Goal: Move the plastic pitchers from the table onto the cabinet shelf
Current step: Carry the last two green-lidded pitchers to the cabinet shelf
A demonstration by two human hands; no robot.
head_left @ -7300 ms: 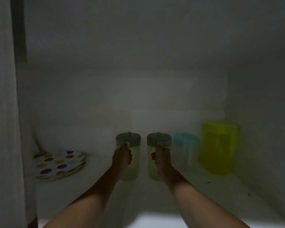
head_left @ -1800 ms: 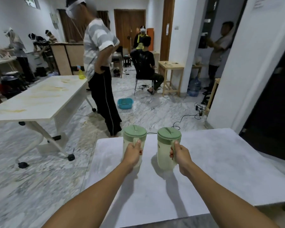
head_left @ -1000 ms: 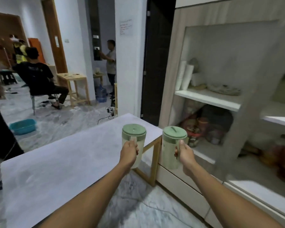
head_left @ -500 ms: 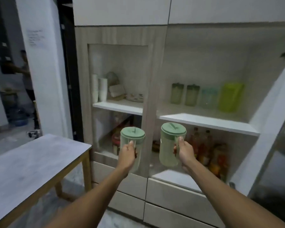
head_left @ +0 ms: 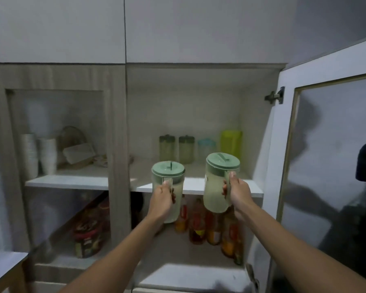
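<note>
I hold two pale green plastic pitchers with darker green lids in front of the open cabinet. My left hand (head_left: 161,199) grips the handle of the left pitcher (head_left: 169,176). My right hand (head_left: 238,191) grips the handle of the right pitcher (head_left: 217,187), which sits a little higher and tilts slightly. Both hang in the air just before the front edge of the white cabinet shelf (head_left: 195,186). At the back of that shelf stand two matching green pitchers (head_left: 176,148), a blue-lidded one (head_left: 206,148) and a yellow-green container (head_left: 231,143).
The cabinet door (head_left: 325,166) stands open at the right. Several bottles (head_left: 207,225) fill the compartment under the shelf. Behind the left glass panel are stacked white cups (head_left: 38,157) and jars (head_left: 89,235). A table corner (head_left: 2,265) shows at lower left.
I have stepped closer to the cabinet and now face its open right compartment. Both pitchers have risen to shelf height, still held by their handles.
</note>
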